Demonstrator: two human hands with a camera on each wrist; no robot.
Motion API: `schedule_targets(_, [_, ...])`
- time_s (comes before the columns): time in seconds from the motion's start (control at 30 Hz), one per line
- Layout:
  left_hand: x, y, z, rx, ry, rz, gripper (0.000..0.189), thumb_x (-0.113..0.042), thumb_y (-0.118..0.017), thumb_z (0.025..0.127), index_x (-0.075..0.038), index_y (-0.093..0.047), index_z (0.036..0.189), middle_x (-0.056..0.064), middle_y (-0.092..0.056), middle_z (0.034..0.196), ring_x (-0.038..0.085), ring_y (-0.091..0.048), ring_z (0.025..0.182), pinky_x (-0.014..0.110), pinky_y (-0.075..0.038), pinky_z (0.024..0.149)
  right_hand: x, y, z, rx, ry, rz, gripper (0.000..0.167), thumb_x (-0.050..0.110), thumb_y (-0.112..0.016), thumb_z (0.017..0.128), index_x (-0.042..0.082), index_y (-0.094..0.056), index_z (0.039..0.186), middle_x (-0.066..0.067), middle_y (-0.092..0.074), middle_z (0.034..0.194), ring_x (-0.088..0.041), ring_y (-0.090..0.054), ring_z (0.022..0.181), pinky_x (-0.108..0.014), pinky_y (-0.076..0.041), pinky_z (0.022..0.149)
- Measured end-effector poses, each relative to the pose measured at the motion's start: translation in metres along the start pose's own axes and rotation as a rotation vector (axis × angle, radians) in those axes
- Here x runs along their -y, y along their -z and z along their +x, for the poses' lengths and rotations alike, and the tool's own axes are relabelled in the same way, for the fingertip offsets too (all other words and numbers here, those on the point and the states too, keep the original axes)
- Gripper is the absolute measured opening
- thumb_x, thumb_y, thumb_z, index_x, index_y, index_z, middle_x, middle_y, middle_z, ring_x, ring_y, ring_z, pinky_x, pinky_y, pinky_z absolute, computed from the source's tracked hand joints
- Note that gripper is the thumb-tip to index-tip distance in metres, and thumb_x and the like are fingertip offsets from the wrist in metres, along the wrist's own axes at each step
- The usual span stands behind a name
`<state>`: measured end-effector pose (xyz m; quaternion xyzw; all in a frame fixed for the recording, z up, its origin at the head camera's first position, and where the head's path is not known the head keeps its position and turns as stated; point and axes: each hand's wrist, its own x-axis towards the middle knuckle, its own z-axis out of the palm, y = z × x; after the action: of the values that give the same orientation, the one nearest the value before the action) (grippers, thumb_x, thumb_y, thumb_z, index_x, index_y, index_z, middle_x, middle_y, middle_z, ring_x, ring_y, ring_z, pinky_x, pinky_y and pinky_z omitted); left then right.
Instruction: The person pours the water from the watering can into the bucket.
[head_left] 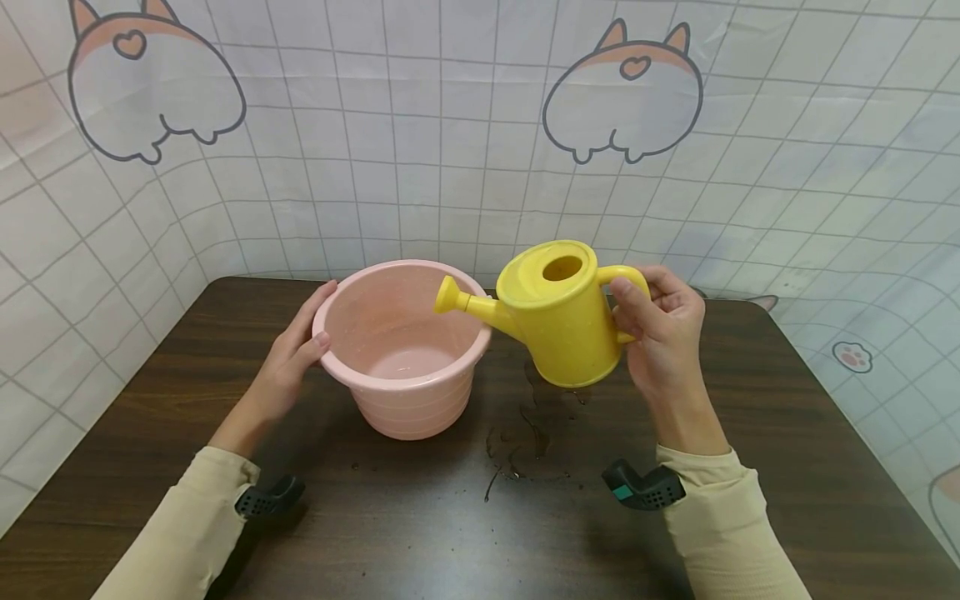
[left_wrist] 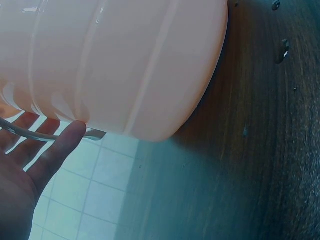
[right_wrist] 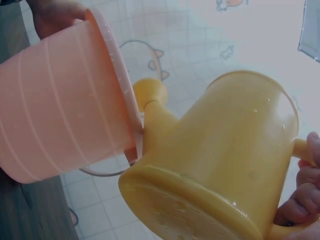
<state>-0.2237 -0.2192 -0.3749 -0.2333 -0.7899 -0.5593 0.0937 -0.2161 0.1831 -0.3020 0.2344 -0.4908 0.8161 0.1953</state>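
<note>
A yellow watering can hangs tilted over the table, its spout and round nozzle reaching over the right rim of a pink bucket. My right hand grips the can by its looped handle, thumb on top. On the bucket's left side, my left hand holds the rim, thumb at the edge and fingers against the outer wall. The left wrist view shows those fingers beside the bucket's thin carrying handle. Inside the bucket, the wall looks wet. No stream shows at the nozzle.
Puddles and drops of water lie on the dark wooden table, right of and in front of the bucket. A white tiled-pattern backdrop with cartoon animals stands close behind the table and along both sides.
</note>
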Motion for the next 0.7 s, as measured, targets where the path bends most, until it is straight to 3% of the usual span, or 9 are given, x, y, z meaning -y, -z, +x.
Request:
schedule_targets(0.37, [0.0007,0.0002,0.0005,-0.001,-0.005,-0.009,0.058,-0.020,-0.036,0.099,-0.020,-0.022,0.155,0.002,-0.028,0.158,0.010,-0.041,0.130,0.013,-0.042,0.094,0.0001,-0.0006,0.0005,-0.007,0.004,0.001,0.013,-0.007,-0.061,0.088,0.003,-0.070,0.087,0.000,-0.058,0.063,-0.014,-0.027,0.047,-0.026,-0.018,0.050])
schedule_targets(0.7, [0.0008,-0.0007,0.0003,-0.003,-0.006,-0.010,0.058,-0.020,-0.036,0.099,-0.021,-0.023,0.155,0.004,-0.028,0.158,0.010,-0.043,0.128,0.014,-0.044,0.090,0.0006,-0.0003,0.0009,0.009,-0.007,0.011,0.014,-0.007,-0.060,0.089,0.003,-0.070,0.088,0.000,-0.060,0.065,-0.013,-0.028,0.047,-0.025,-0.018,0.050])
